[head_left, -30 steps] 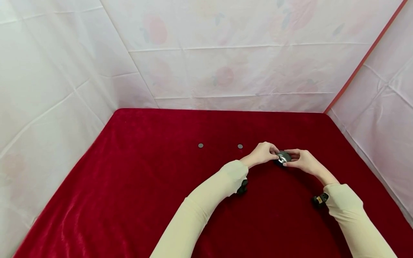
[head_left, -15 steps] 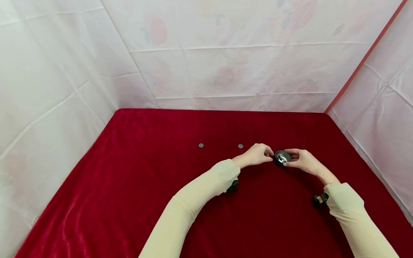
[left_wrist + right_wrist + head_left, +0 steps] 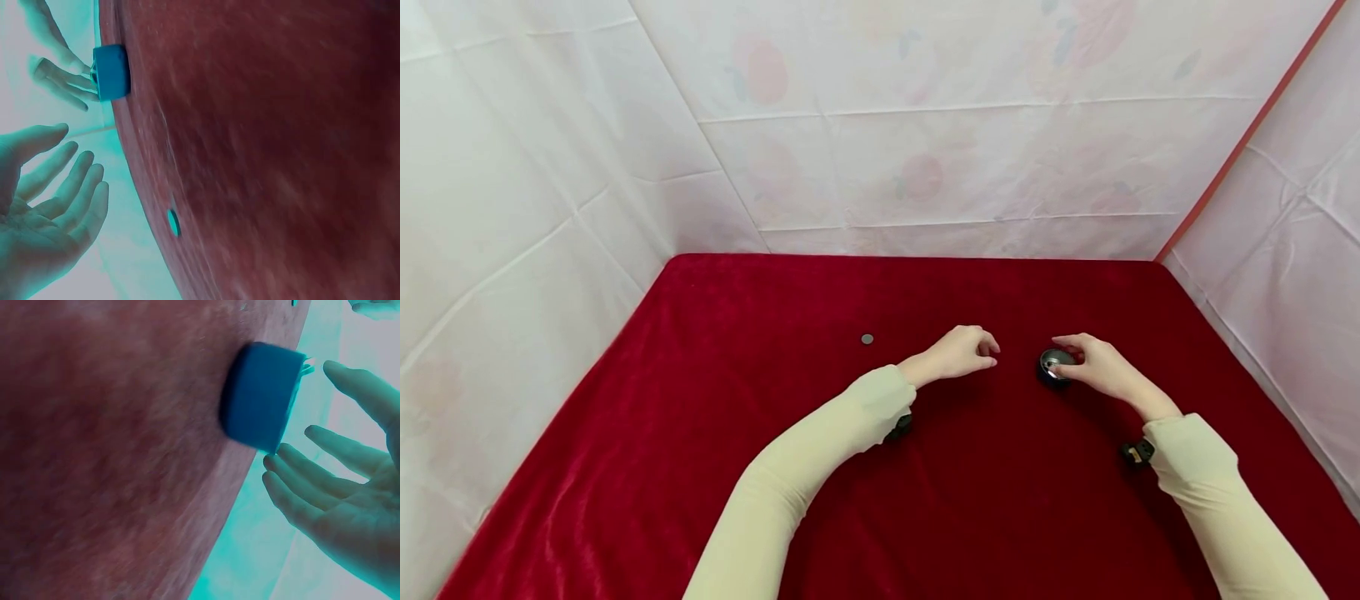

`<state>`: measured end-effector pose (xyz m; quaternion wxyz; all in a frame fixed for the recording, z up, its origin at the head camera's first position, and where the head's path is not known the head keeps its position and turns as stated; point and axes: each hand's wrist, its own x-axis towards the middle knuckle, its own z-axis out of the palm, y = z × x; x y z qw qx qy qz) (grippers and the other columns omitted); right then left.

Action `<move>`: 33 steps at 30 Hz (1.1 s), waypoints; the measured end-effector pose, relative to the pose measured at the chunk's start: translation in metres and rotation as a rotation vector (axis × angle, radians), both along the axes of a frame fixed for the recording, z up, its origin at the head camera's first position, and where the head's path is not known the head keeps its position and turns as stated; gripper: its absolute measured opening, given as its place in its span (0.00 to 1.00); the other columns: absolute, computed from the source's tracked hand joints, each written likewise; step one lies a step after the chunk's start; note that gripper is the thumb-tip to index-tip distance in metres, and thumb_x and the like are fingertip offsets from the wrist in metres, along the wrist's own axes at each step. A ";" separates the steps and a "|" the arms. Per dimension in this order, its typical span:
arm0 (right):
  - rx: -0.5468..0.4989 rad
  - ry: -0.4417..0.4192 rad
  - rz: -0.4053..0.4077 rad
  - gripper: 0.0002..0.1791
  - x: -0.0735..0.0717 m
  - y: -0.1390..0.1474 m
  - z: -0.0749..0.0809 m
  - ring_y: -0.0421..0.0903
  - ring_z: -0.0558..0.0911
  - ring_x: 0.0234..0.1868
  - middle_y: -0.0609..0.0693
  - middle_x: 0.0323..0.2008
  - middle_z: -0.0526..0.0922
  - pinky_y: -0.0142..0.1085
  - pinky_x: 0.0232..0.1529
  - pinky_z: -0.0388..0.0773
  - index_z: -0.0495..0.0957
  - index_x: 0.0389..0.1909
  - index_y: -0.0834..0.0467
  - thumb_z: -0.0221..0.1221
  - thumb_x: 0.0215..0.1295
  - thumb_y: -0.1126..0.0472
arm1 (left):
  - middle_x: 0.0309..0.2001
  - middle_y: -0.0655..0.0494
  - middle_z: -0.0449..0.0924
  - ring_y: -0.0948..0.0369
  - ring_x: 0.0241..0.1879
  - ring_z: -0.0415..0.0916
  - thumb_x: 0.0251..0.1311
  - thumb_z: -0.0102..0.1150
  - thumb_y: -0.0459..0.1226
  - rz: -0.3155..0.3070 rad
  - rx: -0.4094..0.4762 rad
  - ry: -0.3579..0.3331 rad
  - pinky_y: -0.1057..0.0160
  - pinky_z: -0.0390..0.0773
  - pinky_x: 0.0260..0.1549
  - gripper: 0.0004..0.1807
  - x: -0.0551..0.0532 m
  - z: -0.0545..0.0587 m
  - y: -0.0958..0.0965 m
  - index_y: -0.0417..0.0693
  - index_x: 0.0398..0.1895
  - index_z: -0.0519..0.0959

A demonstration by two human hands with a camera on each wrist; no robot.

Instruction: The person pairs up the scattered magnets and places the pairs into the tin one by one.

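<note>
A small round container [image 3: 1051, 369] with dark sides and a shiny silver top sits on the red cloth, right of centre in the head view. It shows as a blue block [image 3: 262, 399] in the right wrist view. My right hand [image 3: 1101, 367] hovers at its right side, fingers spread and thumb just over the top, not gripping it. My left hand [image 3: 958, 353] hangs in the air left of the container, fingers loosely bent and holding nothing. A small round disc [image 3: 174, 223], coin-like, lies on the cloth below it in the left wrist view.
Another small grey disc [image 3: 867, 339] lies on the red cloth [image 3: 700, 417], left of my left hand. Pale curtains [image 3: 925, 183] stand behind and at both sides of the table. Each wrist bears a small black camera.
My left hand has let go of the container and moved left, now covering one disc in the head view. My right hand has loosened from the container's side and lifted slightly.
</note>
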<state>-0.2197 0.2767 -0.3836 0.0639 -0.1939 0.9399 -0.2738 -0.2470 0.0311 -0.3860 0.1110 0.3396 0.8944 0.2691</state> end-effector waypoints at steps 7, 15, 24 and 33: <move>0.002 0.000 0.014 0.28 -0.005 -0.019 0.006 0.62 0.68 0.52 0.67 0.52 0.68 0.52 0.48 0.67 0.66 0.55 0.70 0.57 0.58 0.56 | 0.39 0.53 0.74 0.62 0.38 0.72 0.58 0.54 0.37 0.004 0.019 0.032 0.73 0.71 0.34 0.14 0.002 0.001 -0.026 0.42 0.46 0.77; -0.014 0.024 0.072 0.24 -0.016 -0.042 0.006 0.60 0.69 0.52 0.65 0.50 0.71 0.52 0.49 0.66 0.69 0.53 0.69 0.58 0.58 0.61 | 0.42 0.51 0.73 0.57 0.40 0.72 0.58 0.54 0.37 0.057 0.029 0.042 0.68 0.72 0.38 0.14 -0.002 0.001 -0.061 0.41 0.47 0.77; -0.045 -0.018 0.090 0.22 -0.029 -0.062 0.003 0.58 0.71 0.51 0.63 0.50 0.73 0.50 0.48 0.68 0.70 0.52 0.68 0.58 0.57 0.62 | 0.41 0.49 0.73 0.57 0.42 0.72 0.56 0.55 0.35 0.130 0.060 0.068 0.64 0.72 0.41 0.14 -0.008 -0.002 -0.096 0.38 0.45 0.77; -0.082 -0.033 0.114 0.21 -0.043 -0.079 -0.004 0.56 0.74 0.47 0.63 0.47 0.75 0.47 0.46 0.70 0.72 0.50 0.69 0.58 0.57 0.63 | 0.42 0.45 0.73 0.54 0.44 0.71 0.56 0.55 0.33 0.167 0.072 0.062 0.61 0.72 0.42 0.15 -0.011 -0.007 -0.123 0.37 0.46 0.76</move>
